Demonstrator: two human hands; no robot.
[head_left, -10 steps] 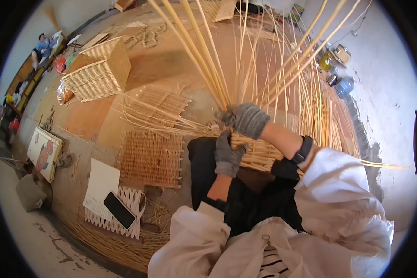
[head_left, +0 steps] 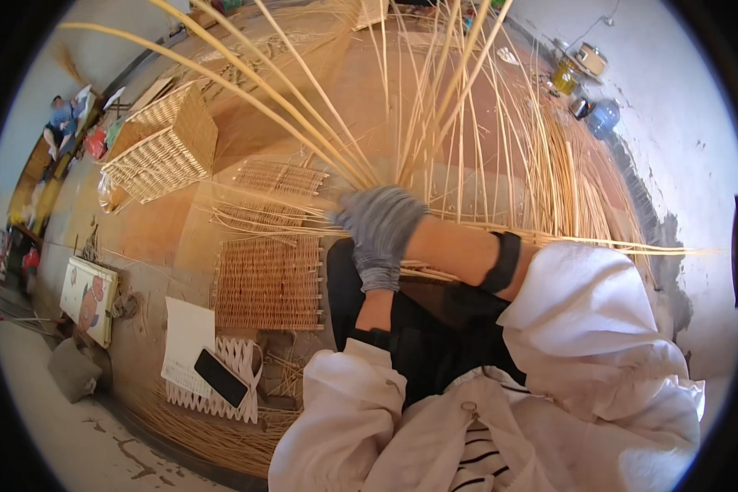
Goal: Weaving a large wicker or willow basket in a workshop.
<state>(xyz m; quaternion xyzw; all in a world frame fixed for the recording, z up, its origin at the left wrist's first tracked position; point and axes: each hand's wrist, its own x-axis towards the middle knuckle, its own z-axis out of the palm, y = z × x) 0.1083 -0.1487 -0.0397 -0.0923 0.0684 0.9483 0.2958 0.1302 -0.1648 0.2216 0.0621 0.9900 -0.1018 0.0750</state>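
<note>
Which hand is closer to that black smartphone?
Left. The left hand is forward and right of the black smartphone; the right hand, partly hiding the left, is even farther forward.

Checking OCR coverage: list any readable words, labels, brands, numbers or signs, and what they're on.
None readable.
White paper sheet: lines of writing, too small to read.
Smartphone: dark screen, no text visible.
Blue water jug: no lettering discernible.

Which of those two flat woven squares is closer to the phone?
The lower woven square: it lies between the phone and the upper woven square, which is farther off.
</note>
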